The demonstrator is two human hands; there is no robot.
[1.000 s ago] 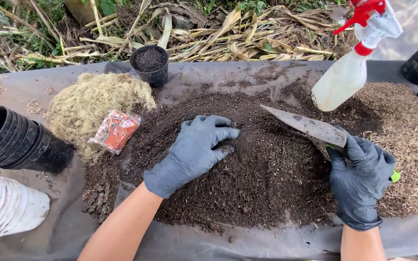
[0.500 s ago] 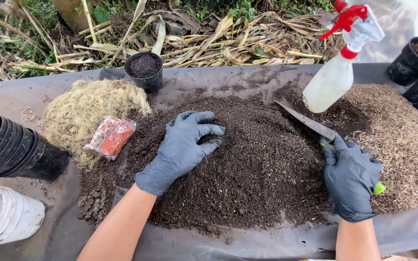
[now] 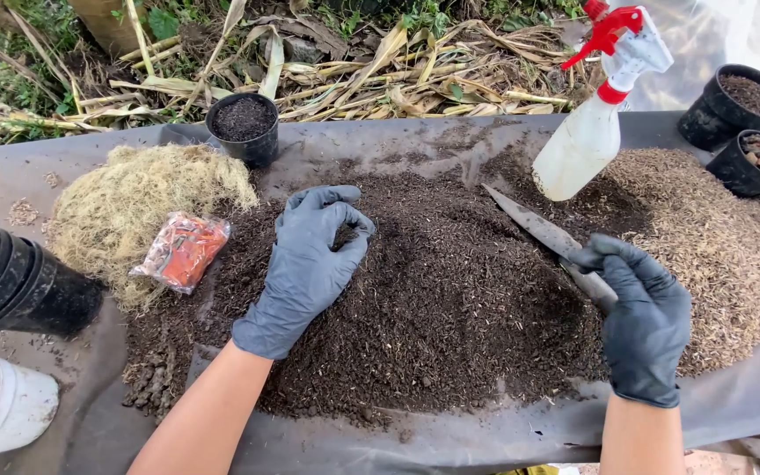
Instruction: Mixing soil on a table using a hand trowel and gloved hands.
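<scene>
1. Pressing down into the big dark heap of potting soil (image 3: 433, 299), the left hand (image 3: 305, 268) in its grey-blue rubber glove lies palm-down on the heap's left slope — fingers curled and slightly spread, thumb and fingertips cupped over a small clump of soil.
2. Over on the other side, the right hand (image 3: 639, 321), also gloved, is wrapped tight around the handle of a narrow metal trowel (image 3: 543, 236); all fingers are closed on the grip, and the grey blade points up and left, its tip low over the soil near the heap's top.
3. The soil heap sits in the middle of a dark grey plastic sheet (image 3: 485, 440) spread on the ground, right between the two hands.
4. Just behind the trowel blade stands a white spray bottle with a red trigger (image 3: 593, 132), tilted, its base at the soil's far edge.
5. To the right of the heap — a spread of pale brown husks (image 3: 723, 237), touching the dark soil.
6. Far left: a tangle of pale yellow fibre (image 3: 134, 207), with a small clear packet of orange pellets (image 3: 182, 251) lying against it.
7. A stack of black plastic pots (image 3: 10, 286) lies on its side at the left edge.
8. One small black pot filled with soil (image 3: 242, 127) stands upright at the sheet's back edge.
</scene>
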